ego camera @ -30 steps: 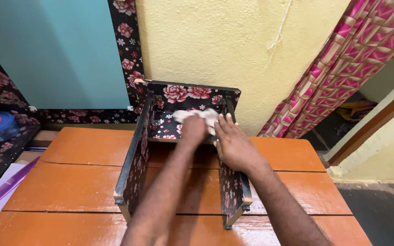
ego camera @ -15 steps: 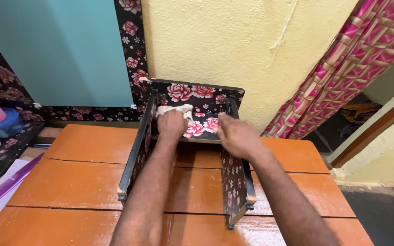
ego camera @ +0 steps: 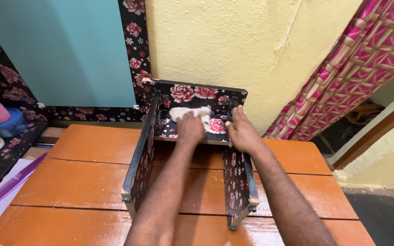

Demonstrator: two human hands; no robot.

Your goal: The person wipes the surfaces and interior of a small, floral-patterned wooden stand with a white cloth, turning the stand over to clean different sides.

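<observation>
Glossy wood, soft cloth

The orange table (ego camera: 83, 182) looks like painted wood, shiny and streaked. The small stool (ego camera: 233, 182) — covered in smooth floral-print sheet — meets a soft white cloth (ego camera: 185, 112) under the left hand (ego camera: 191, 129); behind, the yellow wall (ego camera: 233, 45) is rough plaster.

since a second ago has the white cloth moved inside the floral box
Yes. The white cloth under the left hand has slid left across the black floral box, away from the right hand on the box's right wall.
</observation>
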